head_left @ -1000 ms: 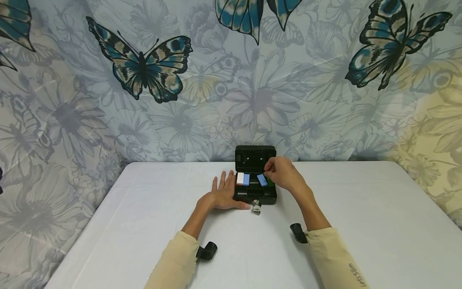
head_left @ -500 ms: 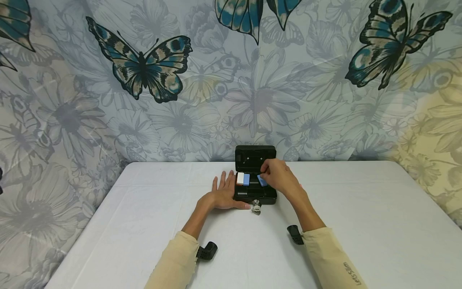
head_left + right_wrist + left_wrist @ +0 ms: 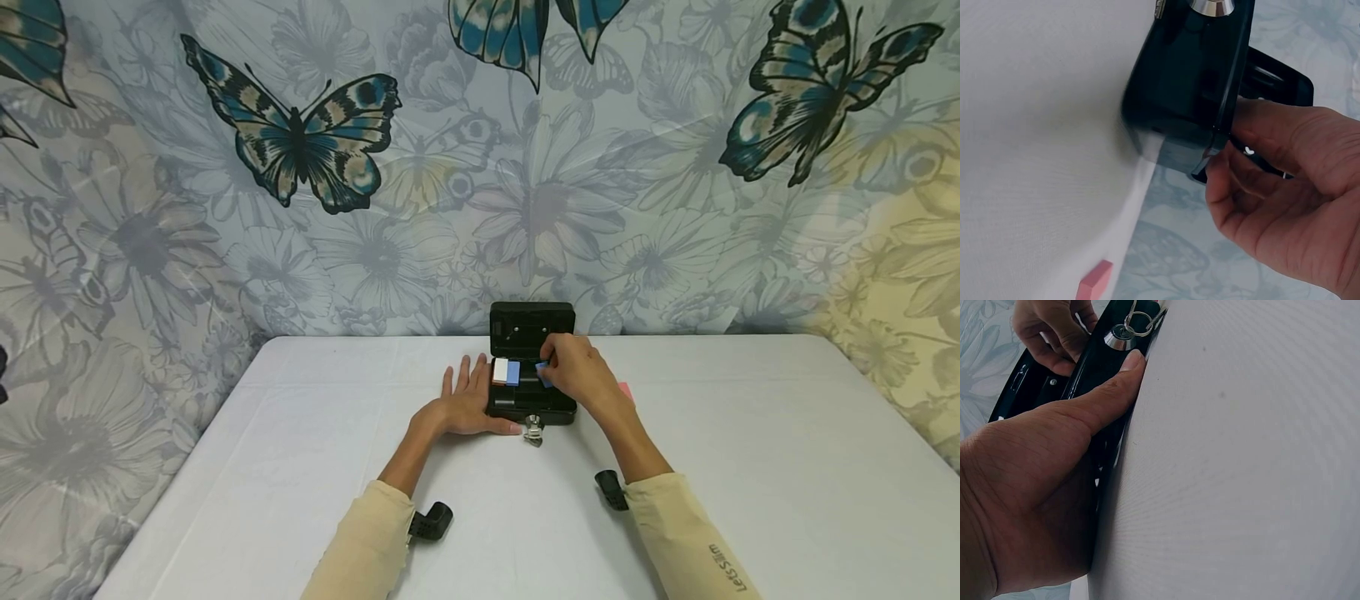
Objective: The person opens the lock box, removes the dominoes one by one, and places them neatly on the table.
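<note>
A small black lockbox [image 3: 532,416] lies with its lid [image 3: 517,318] raised near the table's back edge. Inside at the left stand a white block [image 3: 500,370] and a blue block [image 3: 513,372]. My left hand [image 3: 463,407] rests along the box's left side, fingers straight and spread. Its thumb [image 3: 1110,394] lies along the front, close to the lock [image 3: 1119,339]. My right hand [image 3: 581,367] reaches into the box from the right, curled fingertips pinching a second, tilted blue block [image 3: 542,373], which they partly hide. In the right wrist view the fingertips are behind the box wall.
Keys [image 3: 533,436] on a ring hang from the lock at the box front. A pink block [image 3: 1094,281] lies on the white-covered table [image 3: 750,433], right of the box and partly behind my right wrist. A butterfly-patterned cloth [image 3: 420,250] hangs right behind the table.
My right hand has moved left and slightly down onto the tilted blue block, covering the green edge at its right. The pink block has come into view beside the wrist. My left hand stays put.
</note>
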A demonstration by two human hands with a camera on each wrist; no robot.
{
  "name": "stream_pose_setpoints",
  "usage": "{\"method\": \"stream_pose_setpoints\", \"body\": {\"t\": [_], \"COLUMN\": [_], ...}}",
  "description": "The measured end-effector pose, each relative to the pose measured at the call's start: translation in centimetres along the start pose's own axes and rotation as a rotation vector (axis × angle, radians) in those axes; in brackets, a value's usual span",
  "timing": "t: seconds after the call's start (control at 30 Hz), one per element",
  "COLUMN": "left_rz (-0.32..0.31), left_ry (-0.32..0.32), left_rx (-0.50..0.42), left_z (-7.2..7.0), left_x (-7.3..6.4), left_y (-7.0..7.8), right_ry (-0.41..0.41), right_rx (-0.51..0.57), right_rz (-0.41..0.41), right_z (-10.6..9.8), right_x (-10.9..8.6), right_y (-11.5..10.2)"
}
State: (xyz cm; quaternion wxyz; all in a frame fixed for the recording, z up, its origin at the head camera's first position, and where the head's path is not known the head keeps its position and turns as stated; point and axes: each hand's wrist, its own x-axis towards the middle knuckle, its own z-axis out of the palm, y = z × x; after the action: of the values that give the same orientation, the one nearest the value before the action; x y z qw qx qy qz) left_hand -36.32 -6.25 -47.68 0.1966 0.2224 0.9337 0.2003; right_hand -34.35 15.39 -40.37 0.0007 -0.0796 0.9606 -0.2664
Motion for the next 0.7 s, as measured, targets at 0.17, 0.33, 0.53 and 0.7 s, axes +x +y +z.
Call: {"method": "stream_pose_setpoints", "body": {"t": [0.17,0.33,0.53,0.7], "left_rz": [0.001,0.005,0.006,0.005], "left_ry": [-0.002,0.001,0.005,-0.002], "left_rx": [0.008,0.000,0.005,-0.007], "left_z": [-0.01,0.00,-0.05,-0.15], "left_x": [0.01,-0.12,-0.15,-0.22], "left_y": [-0.01,0.03,0.14,0.19], "right_ry": [0.008,0.011,0.009,0.006], "right_rx": [-0.013,-0.020,-0.025,-0.034], "right_rz": [-0.006,-0.005,-0.003,-0.004], "right_z": [0.22,0.25,0.31,0.41], "right_x": [-0.07,-0.16,-0.16,-0.12], "right_y": [0.01,-0.05,-0.14,-0.26]}}
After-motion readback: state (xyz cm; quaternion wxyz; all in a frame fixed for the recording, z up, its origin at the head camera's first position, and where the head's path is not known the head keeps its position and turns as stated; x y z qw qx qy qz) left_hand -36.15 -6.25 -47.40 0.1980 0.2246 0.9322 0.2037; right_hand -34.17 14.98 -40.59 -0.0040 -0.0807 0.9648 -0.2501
